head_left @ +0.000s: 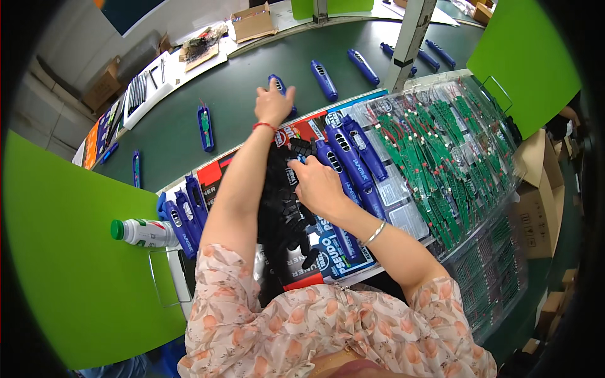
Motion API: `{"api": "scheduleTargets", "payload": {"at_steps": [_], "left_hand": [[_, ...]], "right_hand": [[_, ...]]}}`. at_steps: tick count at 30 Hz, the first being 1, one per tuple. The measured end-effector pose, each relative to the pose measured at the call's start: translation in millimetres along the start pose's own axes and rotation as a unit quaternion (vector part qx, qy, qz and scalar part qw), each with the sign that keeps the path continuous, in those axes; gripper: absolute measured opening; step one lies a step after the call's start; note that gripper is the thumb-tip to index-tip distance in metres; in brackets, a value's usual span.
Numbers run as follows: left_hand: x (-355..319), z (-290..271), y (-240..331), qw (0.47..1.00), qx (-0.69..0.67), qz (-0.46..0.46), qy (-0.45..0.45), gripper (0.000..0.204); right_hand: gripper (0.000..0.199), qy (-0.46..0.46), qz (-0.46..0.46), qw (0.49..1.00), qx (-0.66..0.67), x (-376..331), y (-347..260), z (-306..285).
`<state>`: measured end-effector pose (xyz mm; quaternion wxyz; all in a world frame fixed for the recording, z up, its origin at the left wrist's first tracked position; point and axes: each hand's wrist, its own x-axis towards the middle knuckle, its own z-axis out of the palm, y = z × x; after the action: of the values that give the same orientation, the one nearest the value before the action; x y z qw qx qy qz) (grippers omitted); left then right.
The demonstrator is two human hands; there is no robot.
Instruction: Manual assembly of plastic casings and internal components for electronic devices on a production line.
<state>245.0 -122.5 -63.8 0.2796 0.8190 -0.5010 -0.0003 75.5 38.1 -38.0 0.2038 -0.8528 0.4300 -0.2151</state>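
Note:
My left hand [275, 106] reaches out over the green belt. Its fingers close around a blue plastic casing [277, 82], and part of that casing is hidden beneath the hand. Nearer to me, my right hand [320, 188] is over a pile of small black parts [287, 211]. Its fingertips are pinched together beside a small bluish spot; what they hold is too small to make out. Just right of this hand, several blue casings [345, 151] with oval cut-outs lie on the printed board [343, 252].
More blue casings [324, 80] are spaced along the green belt [242, 88]; an open one [205, 126] shows a circuit board. Green circuit boards [435, 164] fill trays at right. A white bottle [148, 232] lies at left. Green panels [75, 252] and a metal post [409, 44] stand around.

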Motion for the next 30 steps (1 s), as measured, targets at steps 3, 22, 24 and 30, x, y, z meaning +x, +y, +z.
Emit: {"api": "scheduleTargets", "payload": {"at_steps": [3,22,24,30], "left_hand": [[0,5,-4,0.995,0.085,0.027,-0.046,0.055],[-229,-150,0,0.687,-0.641,-0.126,-0.318,0.050],[-241,-151,1,0.687,-0.647,-0.138,-0.301,0.051],[-265,-143,8,0.699,-0.640,-0.132,-0.290,0.053]], "right_hand": [[0.024,0.059,-0.031,0.995,0.073,-9,6,-18],[0.024,0.186,0.005,0.908,0.376,-31,-4,-63],[0.023,0.172,0.005,0.921,0.350,-37,-7,-60],[0.023,0.148,0.014,0.944,0.293,-51,-11,-55]]}}
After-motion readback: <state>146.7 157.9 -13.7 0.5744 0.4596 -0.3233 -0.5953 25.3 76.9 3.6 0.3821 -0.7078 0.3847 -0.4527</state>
